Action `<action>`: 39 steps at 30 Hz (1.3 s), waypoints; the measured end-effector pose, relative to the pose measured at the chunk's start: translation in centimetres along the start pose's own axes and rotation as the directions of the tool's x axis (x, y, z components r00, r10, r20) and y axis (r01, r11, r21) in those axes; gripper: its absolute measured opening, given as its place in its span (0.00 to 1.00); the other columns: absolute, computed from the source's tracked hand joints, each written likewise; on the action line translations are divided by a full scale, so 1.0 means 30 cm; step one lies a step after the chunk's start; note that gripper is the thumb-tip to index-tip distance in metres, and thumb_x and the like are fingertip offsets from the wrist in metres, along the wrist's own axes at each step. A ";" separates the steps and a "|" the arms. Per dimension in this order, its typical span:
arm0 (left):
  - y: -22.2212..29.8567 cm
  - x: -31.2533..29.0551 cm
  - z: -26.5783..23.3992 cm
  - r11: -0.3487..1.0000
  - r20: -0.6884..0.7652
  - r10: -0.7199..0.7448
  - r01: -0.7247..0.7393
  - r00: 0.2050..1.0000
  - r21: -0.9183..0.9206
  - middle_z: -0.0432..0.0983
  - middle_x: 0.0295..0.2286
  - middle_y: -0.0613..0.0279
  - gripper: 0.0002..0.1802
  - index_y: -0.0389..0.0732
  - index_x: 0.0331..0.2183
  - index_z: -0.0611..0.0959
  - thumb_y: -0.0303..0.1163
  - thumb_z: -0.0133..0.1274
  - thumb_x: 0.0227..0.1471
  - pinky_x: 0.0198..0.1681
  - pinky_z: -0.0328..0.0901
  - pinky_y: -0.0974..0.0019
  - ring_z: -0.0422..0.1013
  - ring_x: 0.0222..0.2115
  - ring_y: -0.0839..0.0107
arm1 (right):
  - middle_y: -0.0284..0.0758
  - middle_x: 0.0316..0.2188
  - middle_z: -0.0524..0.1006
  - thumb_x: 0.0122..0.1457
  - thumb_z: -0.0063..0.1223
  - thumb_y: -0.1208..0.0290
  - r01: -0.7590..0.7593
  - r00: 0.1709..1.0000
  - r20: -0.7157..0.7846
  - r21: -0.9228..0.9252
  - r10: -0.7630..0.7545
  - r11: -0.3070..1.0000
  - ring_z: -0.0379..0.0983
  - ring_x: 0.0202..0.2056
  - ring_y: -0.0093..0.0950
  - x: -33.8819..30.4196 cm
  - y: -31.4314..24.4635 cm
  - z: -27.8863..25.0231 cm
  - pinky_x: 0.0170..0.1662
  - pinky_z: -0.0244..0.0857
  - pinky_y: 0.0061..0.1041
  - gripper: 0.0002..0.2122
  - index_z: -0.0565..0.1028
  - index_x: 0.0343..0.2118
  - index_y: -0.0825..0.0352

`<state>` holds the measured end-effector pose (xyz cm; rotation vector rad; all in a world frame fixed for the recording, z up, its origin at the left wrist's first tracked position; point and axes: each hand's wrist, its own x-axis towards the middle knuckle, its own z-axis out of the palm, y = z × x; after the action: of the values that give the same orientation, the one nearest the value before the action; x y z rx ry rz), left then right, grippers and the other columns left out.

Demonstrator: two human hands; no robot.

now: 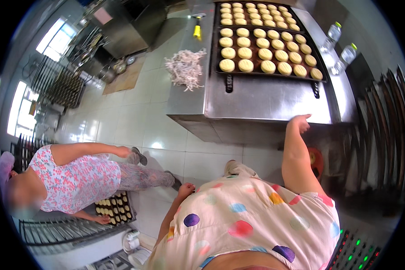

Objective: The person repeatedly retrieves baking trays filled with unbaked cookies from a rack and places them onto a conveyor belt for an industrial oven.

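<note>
My right hand point(300, 122) is at the front edge of a steel counter point(265, 101), a finger or thumb stretched to the right and nothing seen in it. Beyond it on the counter, two dark baking trays point(252, 50) hold rows of round, pale yellow pastries point(265, 54). The nearer tray rests over two dark slotted strips point(229, 83). My left hand point(185, 191) hangs low at my left side, fingers loosely curled in, with no object visible in it.
White shredded strips point(185, 67) and a yellow-handled tool point(197, 30) lie on the counter's left part. Two clear bottles point(345, 57) stand at its right. A person in a floral top point(76, 180) is at left, beside a pastry tray point(114, 208). Dark trays or racks point(382, 130) stand at right.
</note>
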<state>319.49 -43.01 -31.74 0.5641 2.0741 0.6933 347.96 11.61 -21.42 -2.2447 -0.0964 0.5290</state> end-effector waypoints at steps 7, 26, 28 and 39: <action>-0.014 -0.044 0.009 0.996 -0.068 -0.055 0.050 0.996 -0.077 0.75 0.20 0.61 0.15 0.35 0.26 0.79 0.40 0.54 0.44 0.21 0.65 0.69 0.73 0.20 0.73 | 0.50 0.38 0.72 0.50 0.39 0.38 -0.047 0.998 0.032 -0.014 0.048 0.999 0.69 0.42 0.46 -0.037 0.004 0.002 0.47 0.61 0.43 0.37 0.68 0.40 0.77; -0.246 -0.246 0.010 0.988 -0.313 -0.140 0.153 0.940 0.018 0.75 0.16 0.58 0.18 0.39 0.20 0.81 0.45 0.52 0.43 0.30 0.66 0.61 0.72 0.21 0.63 | 0.38 0.49 0.69 0.56 0.32 0.49 -0.049 0.952 0.306 0.105 0.015 0.993 0.65 0.51 0.32 -0.120 0.017 -0.135 0.56 0.52 0.26 0.30 0.65 0.49 0.75; -0.291 -0.324 0.023 0.966 -0.334 -0.256 0.232 0.907 -0.109 0.76 0.18 0.58 0.18 0.37 0.24 0.82 0.45 0.53 0.43 0.30 0.67 0.64 0.73 0.21 0.65 | 0.48 0.40 0.73 0.55 0.34 0.47 0.059 0.985 0.142 0.239 -0.095 0.969 0.69 0.43 0.43 -0.073 0.033 -0.107 0.49 0.63 0.31 0.32 0.69 0.40 0.81; -0.700 -0.620 -0.070 0.736 -0.060 -0.636 0.582 0.769 -0.347 0.76 0.21 0.58 0.21 0.34 0.29 0.81 0.45 0.54 0.43 0.21 0.67 0.67 0.71 0.18 0.69 | 0.46 0.34 0.73 0.56 0.39 0.55 0.358 0.778 0.452 0.251 -0.436 0.899 0.71 0.33 0.38 -0.202 0.456 -0.046 0.34 0.65 0.31 0.24 0.66 0.44 0.76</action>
<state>324.75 -70.58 -33.60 -0.3812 2.0732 0.6586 341.63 0.03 -28.60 -1.8117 -0.7609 0.8370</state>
